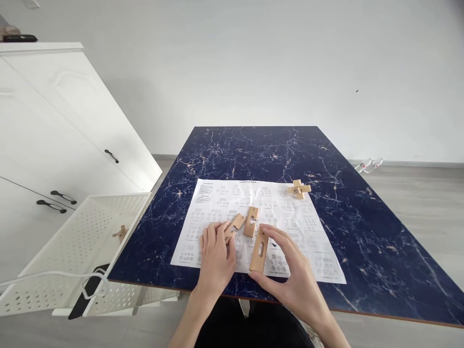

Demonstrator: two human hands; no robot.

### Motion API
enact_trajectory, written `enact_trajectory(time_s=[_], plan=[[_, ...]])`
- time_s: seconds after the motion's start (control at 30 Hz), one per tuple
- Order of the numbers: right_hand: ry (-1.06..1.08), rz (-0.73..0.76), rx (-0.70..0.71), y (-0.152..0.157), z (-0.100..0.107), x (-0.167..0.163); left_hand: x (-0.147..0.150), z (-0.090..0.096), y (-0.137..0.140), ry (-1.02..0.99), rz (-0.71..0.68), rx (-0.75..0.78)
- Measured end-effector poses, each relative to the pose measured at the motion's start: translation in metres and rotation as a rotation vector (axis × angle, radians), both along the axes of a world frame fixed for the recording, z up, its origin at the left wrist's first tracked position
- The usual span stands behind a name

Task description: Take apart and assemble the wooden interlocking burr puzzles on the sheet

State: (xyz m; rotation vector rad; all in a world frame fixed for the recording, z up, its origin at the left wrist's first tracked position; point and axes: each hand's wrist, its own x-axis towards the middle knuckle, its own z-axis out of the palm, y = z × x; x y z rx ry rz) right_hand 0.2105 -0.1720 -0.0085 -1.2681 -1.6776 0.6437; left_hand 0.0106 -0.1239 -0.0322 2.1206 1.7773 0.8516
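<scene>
My right hand (295,270) grips a flat wooden puzzle piece with an oblong slot (256,261) by its two ends, between thumb and fingers. My left hand (216,258) has its thumb and fingers closed on the lower end of a notched wooden puzzle piece (237,221), which lies at a slant. Between the hands, a little farther off, rests another notched wooden piece (250,223), touched by neither hand. All of them are over a printed instruction sheet (224,193) covered in small diagrams. The left fingertips are partly hidden.
A cross-shaped assembled wooden puzzle (299,189) sits on the sheet's far right corner. The dark blue marbled table (232,150) reaches toward a white wall. To the left are a white cabinet (72,121) and a perforated white basket (36,290) holding a small wooden puzzle (120,234).
</scene>
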Motion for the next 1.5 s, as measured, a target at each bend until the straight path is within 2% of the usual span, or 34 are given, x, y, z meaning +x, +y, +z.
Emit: enact_trajectory(time_s=[0.23,0.4,0.47,0.67,0.83,1.13,1.5], plan=[[0.069,-0.084,-0.041,0.008,-0.006,-0.009,-0.001,0.001,0.003,-0.037,-0.014,-0.043],[0.158,-0.079,-0.03,0.011,-0.006,-0.009,-0.005,0.008,0.004,-0.167,0.009,-0.105],[0.221,-0.06,-0.025,0.011,-0.007,-0.009,-0.007,0.015,0.0,-0.292,-0.008,-0.165],[0.45,0.064,-0.036,0.014,-0.007,-0.01,-0.01,0.033,-0.015,-0.818,-0.124,-0.545],[0.607,0.176,-0.058,0.02,-0.003,-0.015,-0.011,0.033,-0.016,-1.054,-0.137,-0.664],[0.741,0.253,-0.136,0.024,-0.004,-0.023,-0.022,0.024,-0.01,-1.21,-0.179,-0.714],[0.723,0.269,-0.167,0.021,-0.006,-0.021,-0.023,0.022,-0.009,-1.21,-0.168,-0.709]])
